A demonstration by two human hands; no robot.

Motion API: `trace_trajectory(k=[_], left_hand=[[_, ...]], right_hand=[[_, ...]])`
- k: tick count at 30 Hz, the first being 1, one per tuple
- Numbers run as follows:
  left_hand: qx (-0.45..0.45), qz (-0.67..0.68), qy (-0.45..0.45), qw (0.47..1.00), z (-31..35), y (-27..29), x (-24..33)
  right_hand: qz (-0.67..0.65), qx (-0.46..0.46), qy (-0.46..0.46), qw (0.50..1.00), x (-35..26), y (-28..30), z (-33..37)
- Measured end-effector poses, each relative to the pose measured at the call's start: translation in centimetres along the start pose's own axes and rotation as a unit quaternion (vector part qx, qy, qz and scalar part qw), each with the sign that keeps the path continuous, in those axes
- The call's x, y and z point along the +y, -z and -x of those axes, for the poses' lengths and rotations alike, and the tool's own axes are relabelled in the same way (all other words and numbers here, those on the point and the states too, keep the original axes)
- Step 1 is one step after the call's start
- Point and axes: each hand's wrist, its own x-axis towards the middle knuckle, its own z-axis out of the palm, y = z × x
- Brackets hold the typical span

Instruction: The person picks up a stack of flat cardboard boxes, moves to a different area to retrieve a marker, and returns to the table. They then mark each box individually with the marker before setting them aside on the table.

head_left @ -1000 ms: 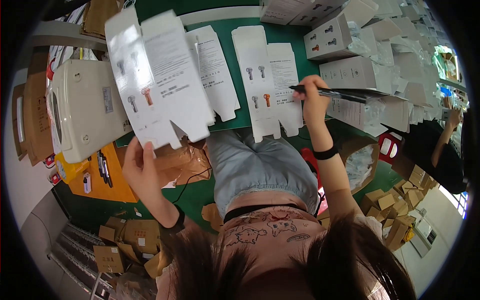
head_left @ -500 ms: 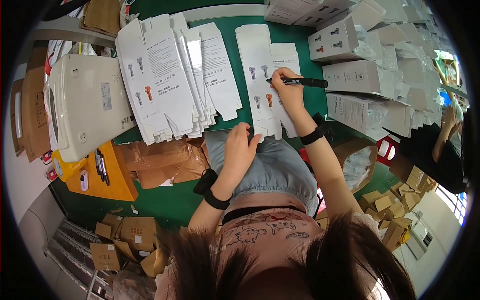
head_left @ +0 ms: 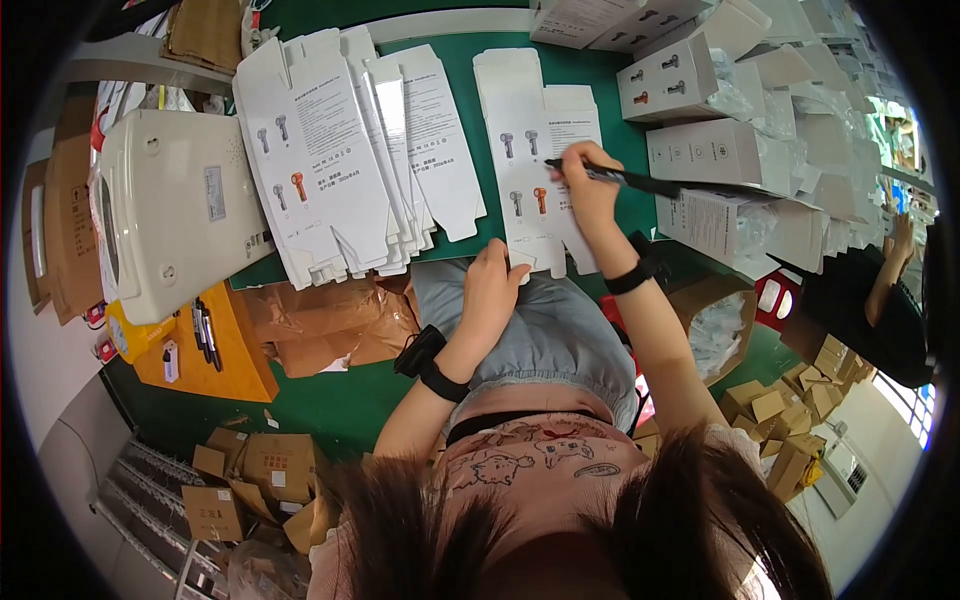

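Observation:
My right hand [head_left: 590,190] grips a black marker [head_left: 640,181], its dark tip pointing left over a flattened white box [head_left: 515,105]. Small pictures of grey and orange handheld devices are printed on that box. Whether the tip touches the card I cannot make out. At the box's near left corner, my left hand [head_left: 487,295] has its fingers curled together and its thumb against the near flap. Another flat white box [head_left: 570,103] lies partly under the first. To the left rests an overlapping stack of similar flattened boxes [head_left: 335,120].
A cream-coloured machine [head_left: 180,200] stands left of the stack on the green table [head_left: 450,60]. Opened white boxes [head_left: 700,155] with clear plastic bags crowd the right side. Several pens [head_left: 207,335] lie on an orange surface at lower left. A person's forearm [head_left: 888,275] shows far right.
My right hand and the marker have shifted slightly right, and the marker's back end has swung nearer to me. My left hand has moved a little up and right along the box's near edge.

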Motion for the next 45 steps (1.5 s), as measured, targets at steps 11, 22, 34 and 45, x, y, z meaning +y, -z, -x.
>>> trace_trajectory(k=[11, 22, 34, 45], left_hand=[[-0.019, 0.027, 0.016, 0.999, -0.3, 0.3, 0.5], [-0.04, 0.036, 0.037, 0.998, -0.3, 0.5, 0.5], [-0.058, 0.05, 0.032, 0.997, 0.4, 6.7, 5.2], [0.317, -0.367, 0.058, 0.873, 2.1, 19.0, 5.1]], right_hand=[[0.122, -0.145, 0.051, 0.981, -0.2, 0.6, 6.8], [0.147, -0.148, 0.078, 0.975, 0.0, 0.4, 6.6], [-0.208, 0.082, -0.022, 0.974, -4.0, 2.4, 2.7], [-0.1, -0.01, -0.078, 0.992, -1.1, 0.2, -0.7]])
